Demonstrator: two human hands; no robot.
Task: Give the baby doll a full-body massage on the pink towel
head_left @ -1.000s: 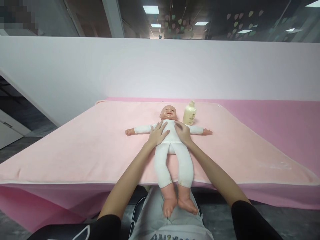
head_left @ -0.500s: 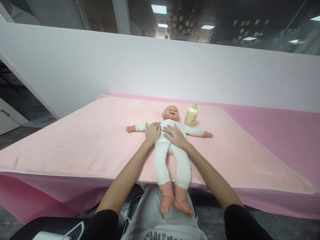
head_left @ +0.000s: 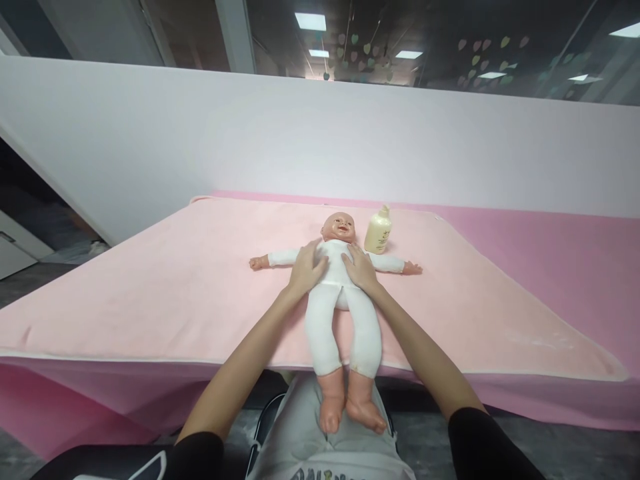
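A baby doll (head_left: 334,267) with a white cloth body lies on its back, arms spread wide and its feet hanging past the near edge over my lap. My left hand (head_left: 307,268) rests along the doll's side at the left of its chest, fingers extended towards its shoulder and thumb apart. On the opposite side of the chest lies my right hand (head_left: 361,268), open, with its fingers pointing up towards the other shoulder. Between the two hands the white chest shows. A pale yellow bottle (head_left: 378,231) stands upright beside the doll's head, beyond my right hand.
A light pink towel (head_left: 200,293) covers much of the table, over a darker pink cloth (head_left: 565,267). Behind it rises a white partition (head_left: 320,140) with dark glass above. A black chair part (head_left: 100,460) is at the lower left.
My right hand has moved from across the middle of the doll's chest to its right-hand side, fingers now pointing upwards. My left hand has slid slightly up, its thumb now spread onto the chest.
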